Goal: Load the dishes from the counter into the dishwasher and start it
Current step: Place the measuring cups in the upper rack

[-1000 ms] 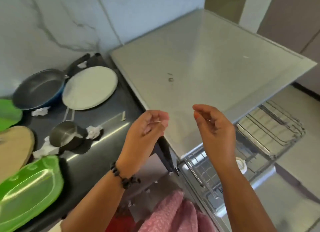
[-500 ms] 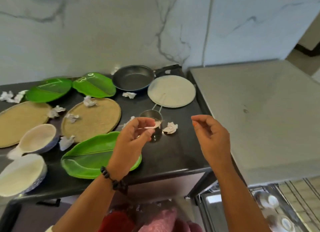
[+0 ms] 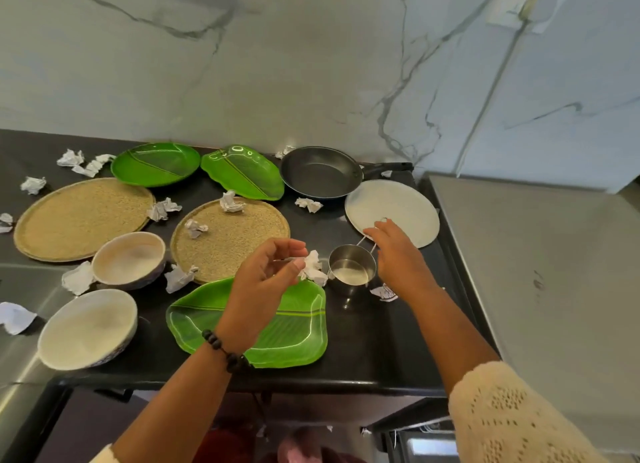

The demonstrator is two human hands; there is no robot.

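Dishes cover the dark bench [image 3: 363,352] across the frame's middle. My right hand [image 3: 398,255] reaches over the steel cup [image 3: 351,268] at centre right, fingers at its wire handle; whether they grip it I cannot tell. My left hand [image 3: 266,279] hovers loosely curled, holding nothing, above the green leaf plate [image 3: 294,338], just left of the cup.
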